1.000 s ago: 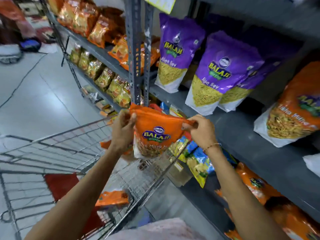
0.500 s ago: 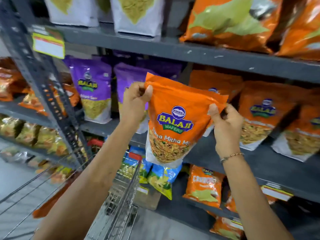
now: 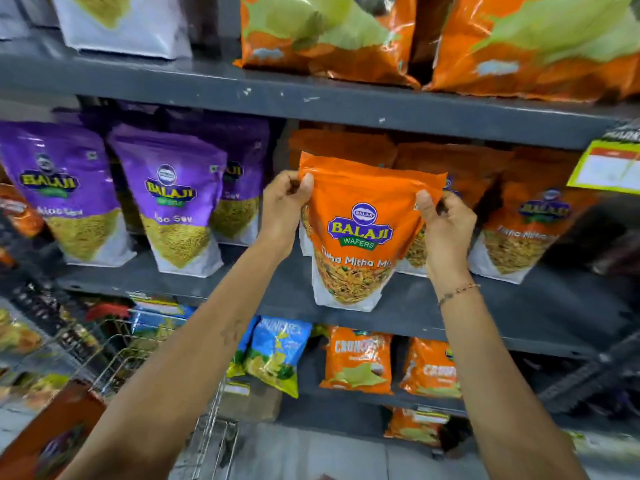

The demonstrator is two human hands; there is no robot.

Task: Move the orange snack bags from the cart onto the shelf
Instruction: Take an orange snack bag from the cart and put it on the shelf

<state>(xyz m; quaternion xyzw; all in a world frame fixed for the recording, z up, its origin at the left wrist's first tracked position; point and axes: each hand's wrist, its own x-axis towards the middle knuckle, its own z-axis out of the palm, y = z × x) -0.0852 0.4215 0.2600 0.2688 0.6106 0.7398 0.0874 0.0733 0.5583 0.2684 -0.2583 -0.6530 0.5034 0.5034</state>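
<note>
An orange Balaji snack bag (image 3: 360, 233) hangs upright between both hands, its bottom level with the front edge of the grey middle shelf (image 3: 540, 317). My left hand (image 3: 284, 209) pinches its top left corner and my right hand (image 3: 446, 230) grips its top right edge. Matching orange bags (image 3: 519, 216) stand on that shelf right behind and to the right. The wire cart (image 3: 145, 344) is at the lower left, with an orange bag (image 3: 52, 441) blurred in it.
Purple Balaji bags (image 3: 173, 202) fill the shelf's left part. The upper shelf (image 3: 311, 102) carries orange and white bags. Below are blue (image 3: 277, 355) and orange Crunchex packs (image 3: 358, 360). A yellow price tag (image 3: 606, 168) hangs at the right.
Both hands lifted the orange bag out of the cart and carried it up and right to the middle shelf, in front of the matching orange bags. The view turned towards the shelves.
</note>
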